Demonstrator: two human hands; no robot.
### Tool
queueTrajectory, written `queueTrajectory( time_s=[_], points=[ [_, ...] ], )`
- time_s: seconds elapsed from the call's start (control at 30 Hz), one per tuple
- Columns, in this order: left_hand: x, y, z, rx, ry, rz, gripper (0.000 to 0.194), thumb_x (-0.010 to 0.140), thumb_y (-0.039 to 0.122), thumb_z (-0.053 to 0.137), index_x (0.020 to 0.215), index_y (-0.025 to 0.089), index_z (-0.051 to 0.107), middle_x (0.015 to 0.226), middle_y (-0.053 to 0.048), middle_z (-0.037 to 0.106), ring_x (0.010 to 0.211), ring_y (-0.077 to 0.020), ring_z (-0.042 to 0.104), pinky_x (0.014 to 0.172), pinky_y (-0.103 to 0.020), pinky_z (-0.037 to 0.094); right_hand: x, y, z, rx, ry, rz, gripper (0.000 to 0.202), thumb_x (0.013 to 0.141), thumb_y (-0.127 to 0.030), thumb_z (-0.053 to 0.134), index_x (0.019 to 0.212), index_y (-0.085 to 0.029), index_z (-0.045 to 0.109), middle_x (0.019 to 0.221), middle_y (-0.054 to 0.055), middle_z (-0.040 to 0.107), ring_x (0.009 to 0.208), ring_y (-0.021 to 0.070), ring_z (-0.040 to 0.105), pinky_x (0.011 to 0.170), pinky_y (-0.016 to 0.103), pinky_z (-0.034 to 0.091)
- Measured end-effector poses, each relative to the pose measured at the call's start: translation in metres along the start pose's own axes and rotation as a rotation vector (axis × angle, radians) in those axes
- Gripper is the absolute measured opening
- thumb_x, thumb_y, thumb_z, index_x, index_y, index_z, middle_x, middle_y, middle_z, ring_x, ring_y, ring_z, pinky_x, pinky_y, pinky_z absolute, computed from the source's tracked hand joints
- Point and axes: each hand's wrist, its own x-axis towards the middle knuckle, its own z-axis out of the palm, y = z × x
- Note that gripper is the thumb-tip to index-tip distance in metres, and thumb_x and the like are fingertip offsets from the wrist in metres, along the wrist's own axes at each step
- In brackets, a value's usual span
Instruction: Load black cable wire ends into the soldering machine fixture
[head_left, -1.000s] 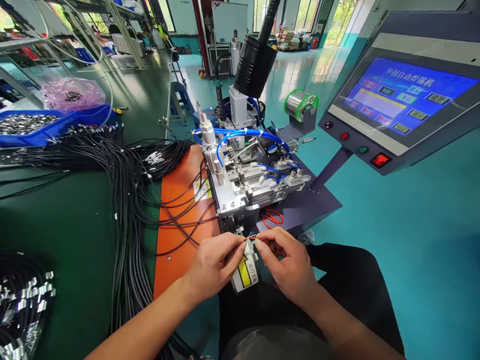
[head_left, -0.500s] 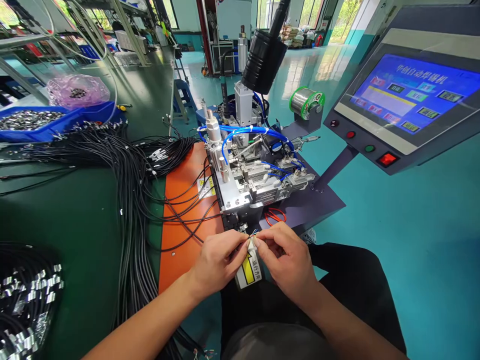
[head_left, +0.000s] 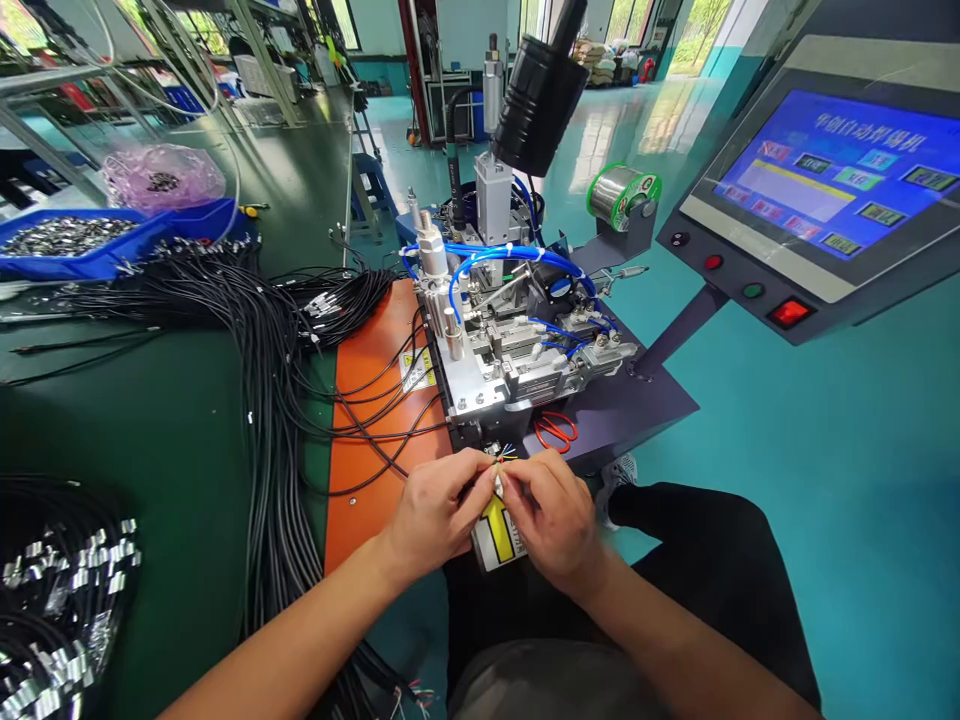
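My left hand [head_left: 442, 505] and my right hand [head_left: 553, 515] meet fingertip to fingertip in front of the machine. Between them is a cable end with thin coloured wires [head_left: 507, 453] fanned out above the fingertips. Both hands are closed in a pinch on it; the rest of this cable is mostly hidden by the fingers. Just below the fingers is a white label with a yellow arrow [head_left: 499, 535], partly covered by my right hand. Behind the hands stands the metal soldering machine [head_left: 517, 350], with blue air tubes [head_left: 517, 252] looping over it.
A thick bundle of black cables [head_left: 270, 470] hangs over the green table [head_left: 172, 430]. Blue trays [head_left: 67, 265] hold small metal parts. Red-handled scissors [head_left: 555, 430] lie beside the machine. A solder wire spool [head_left: 622, 197] and a touch screen panel [head_left: 832, 180] stand to the right.
My right hand has shifted slightly left and inward, covering more of the label. The coloured wires now show more widely fanned. The whole view has shifted a little.
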Motion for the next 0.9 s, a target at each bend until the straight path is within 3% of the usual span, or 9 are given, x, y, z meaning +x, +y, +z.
queueTrajectory(
  time_s=[0.13, 0.3, 0.37, 0.5, 0.9],
  points=[
    [0.001, 0.000, 0.000, -0.003, 0.009, 0.001, 0.015, 0.095, 0.023, 0.052, 0.094, 0.016, 0.066, 0.079, 0.000, 0.069, 0.068, -0.0104, 0.062, 0.064, -0.021, 0.046, 0.000, 0.000, -0.011, 0.236, -0.048, 0.171, 0.012, 0.095, -0.025, 0.056, 0.091, -0.020, 0.067, 0.081, 0.004, 0.061, 0.072, 0.0153, 0.058, 0.064, 0.028, 0.044],
    [0.001, -0.002, 0.001, -0.015, -0.002, 0.023, 0.013, 0.094, 0.022, 0.054, 0.092, 0.016, 0.065, 0.075, 0.000, 0.068, 0.064, -0.0098, 0.060, 0.062, -0.020, 0.045, 0.009, 0.006, -0.022, 0.641, -0.139, 0.710, 0.027, 0.093, -0.044, 0.057, 0.087, -0.019, 0.063, 0.057, -0.004, 0.049, 0.049, 0.0101, 0.044, 0.046, 0.023, 0.033],
    [0.001, -0.001, 0.001, -0.019, 0.001, 0.030, 0.013, 0.094, 0.022, 0.053, 0.091, 0.016, 0.065, 0.076, 0.000, 0.068, 0.064, -0.0100, 0.060, 0.062, -0.020, 0.046, 0.015, 0.008, -0.023, 0.791, -0.229, 0.819, 0.032, 0.091, -0.049, 0.057, 0.083, -0.018, 0.060, 0.056, -0.005, 0.047, 0.044, 0.0075, 0.038, 0.042, 0.022, 0.026],
    [0.002, 0.000, 0.002, -0.015, 0.003, 0.031, 0.015, 0.095, 0.022, 0.052, 0.091, 0.016, 0.065, 0.076, -0.001, 0.068, 0.065, -0.0108, 0.061, 0.062, -0.021, 0.046, 0.024, 0.006, -0.024, 0.934, -0.319, 0.854, 0.033, 0.090, -0.046, 0.060, 0.078, -0.016, 0.058, 0.064, -0.004, 0.050, 0.046, 0.0049, 0.036, 0.041, 0.020, 0.022],
    [0.002, 0.000, 0.002, 0.005, -0.005, 0.062, 0.015, 0.095, 0.021, 0.051, 0.092, 0.016, 0.065, 0.074, 0.000, 0.066, 0.062, -0.0099, 0.056, 0.060, -0.021, 0.042, 0.028, 0.009, -0.028, 0.860, -0.405, 0.779, 0.025, 0.094, -0.038, 0.056, 0.081, -0.017, 0.059, 0.055, -0.006, 0.043, 0.049, 0.0073, 0.035, 0.044, 0.020, 0.024]
  ],
)
